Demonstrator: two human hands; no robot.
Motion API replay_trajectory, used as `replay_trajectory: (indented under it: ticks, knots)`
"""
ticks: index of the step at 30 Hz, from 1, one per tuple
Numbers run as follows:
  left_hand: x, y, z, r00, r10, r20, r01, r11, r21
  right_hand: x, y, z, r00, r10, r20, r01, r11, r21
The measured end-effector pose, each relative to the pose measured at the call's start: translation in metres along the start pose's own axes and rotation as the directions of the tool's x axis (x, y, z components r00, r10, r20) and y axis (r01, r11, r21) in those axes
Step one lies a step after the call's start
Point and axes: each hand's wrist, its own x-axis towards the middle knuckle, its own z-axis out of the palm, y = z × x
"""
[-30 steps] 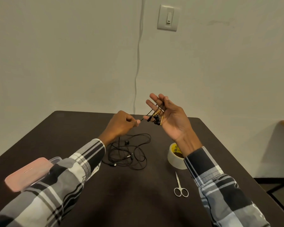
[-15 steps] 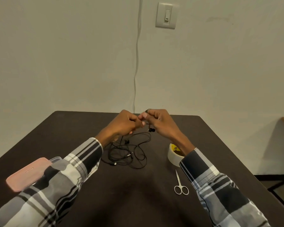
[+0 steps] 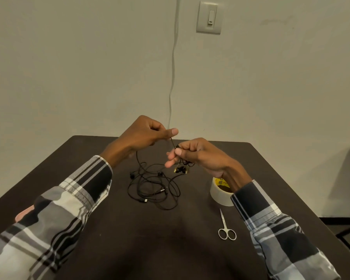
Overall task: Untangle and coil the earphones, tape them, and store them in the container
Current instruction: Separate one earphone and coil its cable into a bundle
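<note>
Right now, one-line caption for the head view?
Both hands pinch an earphone cable above tangled earphones.

Table (image 3: 150, 249) front half bare: open passage. Centre blocked by earphones (image 3: 154, 188) tangle. Right side: tape roll (image 3: 218, 194), scissors (image 3: 225, 229) near it. Container (image 3: 22, 214) mostly hidden under left sleeve.

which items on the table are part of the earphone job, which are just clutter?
Part of the job:
- earphone cable, tangled on the table, one strand pinched by left hand
- earbuds held in right hand
- tape roll
- scissors, likely for cutting tape
- pink container, mostly hidden by the left sleeve

Not part of it:
- wall switch
- wall cable
</note>
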Motion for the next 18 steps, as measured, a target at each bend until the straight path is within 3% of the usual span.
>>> replay_trajectory:
  ticks: [3,8,12,18]
  knots:
    - [0.002,0.0,-0.002,0.998,-0.039,-0.039,0.035,0.993,-0.113,-0.003,-0.002,-0.006,0.995,-0.085,0.043,0.074,0.973,0.217]
    - [0.003,-0.014,0.0,0.992,-0.105,-0.072,0.085,0.967,-0.241,-0.007,-0.009,-0.013,0.978,-0.203,-0.04,0.193,0.826,0.529]
    - [0.003,-0.027,0.011,0.979,-0.162,-0.123,0.129,0.962,-0.241,-0.002,-0.01,-0.013,0.953,-0.238,-0.189,0.303,0.711,0.635]
    - [0.001,-0.041,0.035,0.978,-0.173,-0.112,0.153,0.973,-0.171,0.021,-0.009,0.005,0.913,-0.17,-0.371,0.397,0.581,0.711]
